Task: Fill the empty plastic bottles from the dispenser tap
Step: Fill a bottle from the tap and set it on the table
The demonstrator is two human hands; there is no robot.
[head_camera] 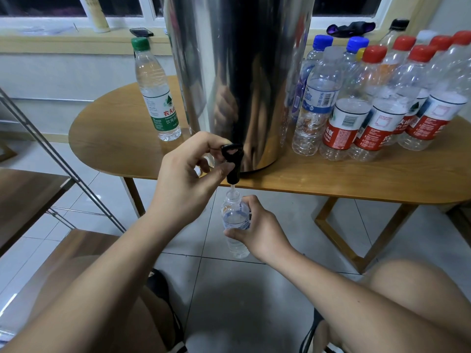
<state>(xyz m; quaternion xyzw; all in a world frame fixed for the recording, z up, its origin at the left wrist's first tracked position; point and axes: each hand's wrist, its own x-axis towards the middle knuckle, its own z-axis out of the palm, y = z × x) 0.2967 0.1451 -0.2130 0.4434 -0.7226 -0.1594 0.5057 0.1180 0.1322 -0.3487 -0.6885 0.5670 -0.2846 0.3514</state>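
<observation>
A stainless steel dispenser [242, 72] is stood near the front edge of a wooden table [331, 179], with its black tap [232, 161] overhanging that edge. The tap is pinched by the left hand [186, 179]. The forefinger is curled over the top of the lever and the thumb is pressed against the tap body below it, with the remaining fingers loosely curled.

Directly beneath the spout, below the level of the table and above the tiled floor [254, 289], a small clear bottle [235, 225] is held upright and uncapped, its mouth just under the spout. It is gripped about its middle by the right hand [257, 230], whose fingers and thumb are wrapped round the blue-printed label. Something pale is seen between spout and mouth. Whether it is water or a nozzle cannot be told, nor can the level in the bottle.

Left of the dispenser, toward the table's left end, a green-capped bottle [156, 90] is stood upright. On the right part of the table, a tight cluster of capped bottles [382, 98] with red and blue caps is packed together, each touching its neighbours. On the window sill [63, 40] behind, a dark phone [141, 31] and a dark cloth [351, 28] are laid.
</observation>
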